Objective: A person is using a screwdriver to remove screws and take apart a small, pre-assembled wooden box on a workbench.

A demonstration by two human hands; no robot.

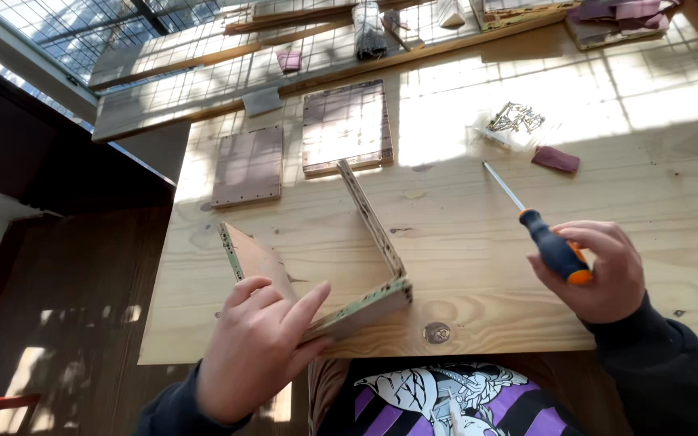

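Note:
A partly joined wooden box frame (365, 242) of plywood panels stands on the pale wooden table (462, 210) near its front edge. My left hand (256, 347) rests on the frame's near panel, fingers pressed flat against it. My right hand (595, 270) grips a screwdriver (539, 230) with a blue and orange handle. Its metal shaft points up and to the left, away from the frame and above the table.
Two flat brown panels (248, 165) (346, 127) lie behind the frame. A clear bag of screws (515, 121) and a small reddish piece (556, 159) sit at the right. Long planks (203, 89) and scraps line the far edge. The table's left edge drops to a dark floor.

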